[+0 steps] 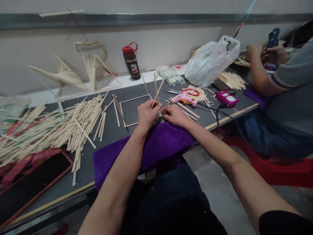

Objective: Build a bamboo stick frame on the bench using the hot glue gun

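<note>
Where the left hand [148,114] closes its fingers on slim wooden sticks [160,86], I find them slanting up above the grip. I judge them light, stiff and brittle, not slippery; a gentle pinch low on the shaft suits, without bending load. I note the right hand [175,115] just beside the left fingertips, fingers drawn together; whether it grips anything, I cannot tell. A stick frame [134,98] lies on the bench [111,132], left of the left hand. Beyond the right hand rests a pink glue gun [182,97].
</note>
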Action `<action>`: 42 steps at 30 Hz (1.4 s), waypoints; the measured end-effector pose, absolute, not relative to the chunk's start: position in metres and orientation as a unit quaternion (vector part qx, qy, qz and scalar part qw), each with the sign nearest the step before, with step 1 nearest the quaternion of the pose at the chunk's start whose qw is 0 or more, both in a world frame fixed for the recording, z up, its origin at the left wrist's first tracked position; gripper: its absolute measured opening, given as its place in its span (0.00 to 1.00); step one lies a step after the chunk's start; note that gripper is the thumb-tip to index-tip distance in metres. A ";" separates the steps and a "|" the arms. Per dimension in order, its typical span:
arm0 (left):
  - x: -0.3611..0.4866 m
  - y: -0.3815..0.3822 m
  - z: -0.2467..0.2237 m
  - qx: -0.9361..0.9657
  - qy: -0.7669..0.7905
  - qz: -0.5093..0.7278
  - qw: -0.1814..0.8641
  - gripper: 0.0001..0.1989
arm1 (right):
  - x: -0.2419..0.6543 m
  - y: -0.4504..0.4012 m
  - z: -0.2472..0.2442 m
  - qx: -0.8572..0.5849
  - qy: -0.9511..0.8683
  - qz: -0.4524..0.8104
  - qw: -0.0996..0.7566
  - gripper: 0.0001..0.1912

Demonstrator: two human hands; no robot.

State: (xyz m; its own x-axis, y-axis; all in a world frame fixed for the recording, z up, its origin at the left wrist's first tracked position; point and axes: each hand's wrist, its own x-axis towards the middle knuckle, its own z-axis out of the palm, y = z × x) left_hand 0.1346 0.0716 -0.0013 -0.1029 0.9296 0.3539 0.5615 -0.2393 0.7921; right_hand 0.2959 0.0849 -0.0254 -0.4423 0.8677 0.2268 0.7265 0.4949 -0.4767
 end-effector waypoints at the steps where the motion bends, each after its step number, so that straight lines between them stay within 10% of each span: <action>1: 0.135 0.071 -0.001 0.640 0.583 0.460 0.198 0.05 | 0.296 0.085 -0.026 -0.476 -0.836 0.154 0.226 0.11; 42: 0.131 0.075 -0.003 0.630 0.568 0.468 0.248 0.08 | 0.290 0.091 -0.024 -0.478 -0.847 0.125 0.195 0.08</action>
